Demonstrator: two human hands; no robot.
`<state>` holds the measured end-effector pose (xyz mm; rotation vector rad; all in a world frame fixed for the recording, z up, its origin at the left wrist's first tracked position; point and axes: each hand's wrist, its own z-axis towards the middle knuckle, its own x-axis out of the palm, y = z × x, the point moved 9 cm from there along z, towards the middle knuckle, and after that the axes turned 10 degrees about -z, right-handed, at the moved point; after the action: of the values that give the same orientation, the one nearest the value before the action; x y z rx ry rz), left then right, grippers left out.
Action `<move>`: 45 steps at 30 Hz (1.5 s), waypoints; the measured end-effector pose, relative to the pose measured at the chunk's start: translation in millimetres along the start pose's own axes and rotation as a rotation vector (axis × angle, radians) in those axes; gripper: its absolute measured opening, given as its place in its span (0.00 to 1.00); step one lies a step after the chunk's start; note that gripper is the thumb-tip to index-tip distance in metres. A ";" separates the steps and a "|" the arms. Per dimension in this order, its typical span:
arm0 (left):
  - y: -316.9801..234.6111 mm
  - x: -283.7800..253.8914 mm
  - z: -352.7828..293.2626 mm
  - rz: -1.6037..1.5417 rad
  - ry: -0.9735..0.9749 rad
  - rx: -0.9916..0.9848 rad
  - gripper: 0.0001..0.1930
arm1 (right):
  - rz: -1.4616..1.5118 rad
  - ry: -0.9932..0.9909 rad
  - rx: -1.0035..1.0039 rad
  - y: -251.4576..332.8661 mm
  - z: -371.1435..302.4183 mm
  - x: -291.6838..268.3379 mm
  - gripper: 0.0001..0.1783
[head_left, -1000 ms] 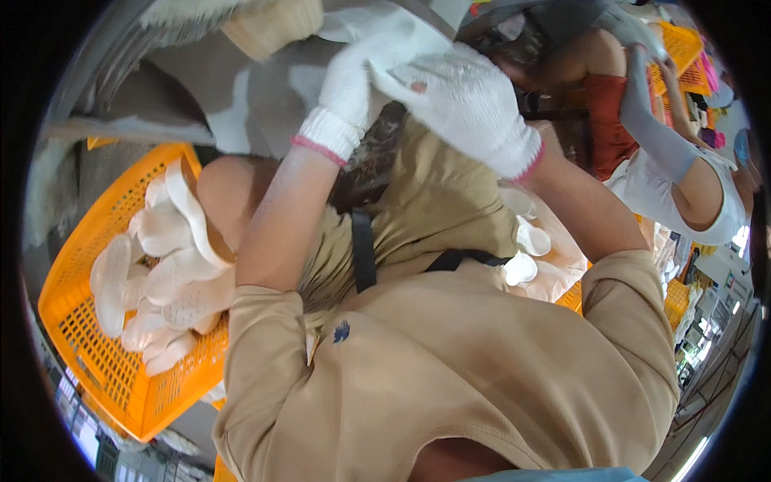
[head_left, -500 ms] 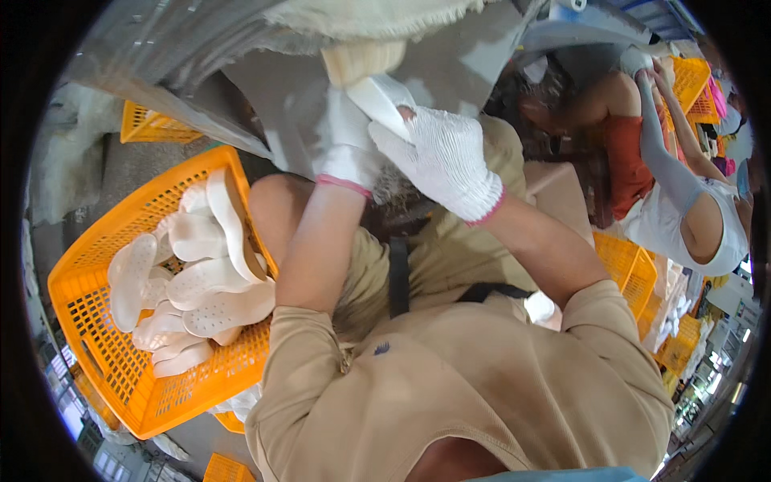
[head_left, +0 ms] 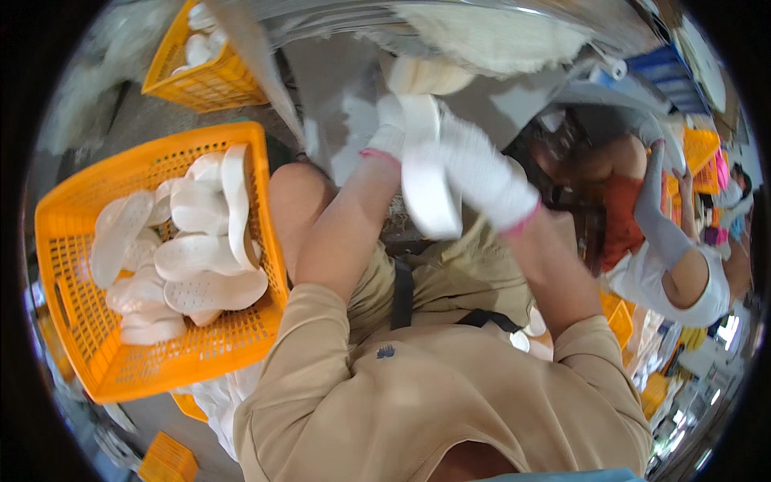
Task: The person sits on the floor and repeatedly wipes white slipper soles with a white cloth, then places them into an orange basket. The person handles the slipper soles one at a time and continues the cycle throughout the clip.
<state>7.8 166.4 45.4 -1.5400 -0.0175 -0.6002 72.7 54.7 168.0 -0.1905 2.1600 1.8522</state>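
Observation:
A white shoe sole (head_left: 432,197) hangs lengthwise between my hands, in front of a cream-coloured roller or wheel (head_left: 430,76). My left hand (head_left: 389,132), in a white knit glove with a pink cuff, is closed on the sole's upper part; the sole hides some of its fingers. From the other side my right hand (head_left: 490,177), gloved alike and smeared by motion, grips the sole near its middle. The sole's lower end hangs free above my lap. I cannot tell whether its upper end touches the roller.
At my left stands an orange crate (head_left: 161,377) with several white soles (head_left: 215,291) in it. Another orange crate (head_left: 217,88) with white pieces is beyond it. Frayed whitish cloth (head_left: 498,36) hangs above the roller. A co-worker (head_left: 675,265) sits at the right.
The sole has swung from slanting at the roller to hanging down towards my lap. My right hand has moved right and down with it. The whole view has shifted.

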 end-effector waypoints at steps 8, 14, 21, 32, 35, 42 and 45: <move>39.3 46.6 -53.5 -1.070 0.061 -0.578 0.36 | -0.964 -0.145 -0.199 42.4 -105.1 15.5 0.32; 13.6 41.1 -26.6 -1.169 0.117 -0.438 0.38 | -0.984 -0.318 -0.365 53.7 -73.1 -2.1 0.23; 20.4 12.4 -28.3 -0.948 -0.192 -0.471 0.30 | -1.021 -0.305 -0.330 45.2 -48.2 -0.1 0.22; 9.9 -14.3 -32.7 -0.527 -0.120 -0.542 0.22 | -0.973 -0.324 -0.153 27.5 -27.9 8.2 0.26; 9.3 -30.3 -33.4 -0.540 -0.221 -0.321 0.21 | -0.799 -0.448 -0.197 38.1 -22.2 2.6 0.26; 17.1 -9.8 -43.1 -0.868 -0.247 -0.439 0.23 | -0.705 -0.284 -0.085 22.7 5.0 17.4 0.32; -4.8 8.5 -42.8 -1.082 -0.108 -0.461 0.23 | -0.691 -0.522 -0.310 38.0 -9.2 1.6 0.32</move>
<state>-1.9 124.0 50.5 -1.9495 -0.8924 -1.4346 59.1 52.1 204.6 -0.4043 1.2376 1.5723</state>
